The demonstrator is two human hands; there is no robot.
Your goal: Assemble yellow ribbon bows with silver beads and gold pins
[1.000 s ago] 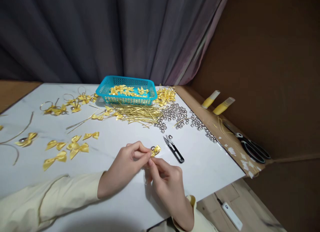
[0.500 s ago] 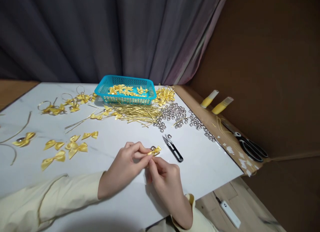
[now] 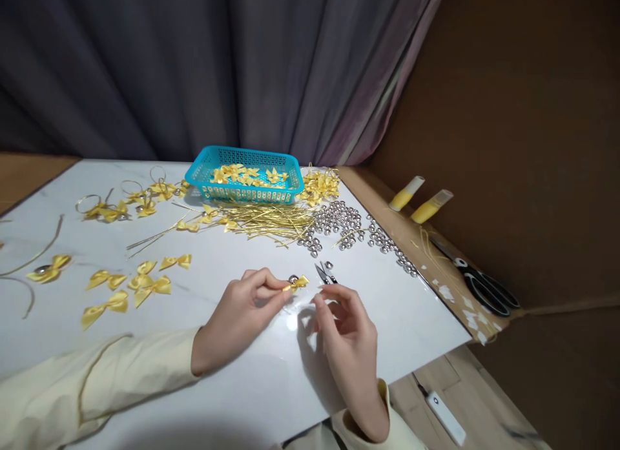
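Observation:
My left hand [image 3: 245, 311] pinches a yellow satin ribbon bow [image 3: 299, 283] between thumb and fingertips, above the white tabletop. A small round silver piece [image 3: 293, 279] shows at the bow's upper side; whether it is attached I cannot tell. To the right, my right hand [image 3: 346, 334] is apart from the bow, fingers loosely curled with a small gap between thumb and forefinger, and no object visible in it. Just beyond its fingertips lie black-handled thread snips [image 3: 325, 274], their handles hidden behind the hand. One silver piece [image 3: 329, 265] rests beside the snips' blades.
Several loose bows [image 3: 152, 286] lie at left. A blue basket [image 3: 252, 197] of bows stands at the back, with gold wire ties [image 3: 261, 221] before it and a pile of silver pieces [image 3: 339, 217]. Scissors [image 3: 487, 288] and two yellow-filled tubes [image 3: 433, 206] are along the right.
My right hand has let go of the bow and moved right, now covering the snips' handles. My left hand keeps the bow, lifted slightly.

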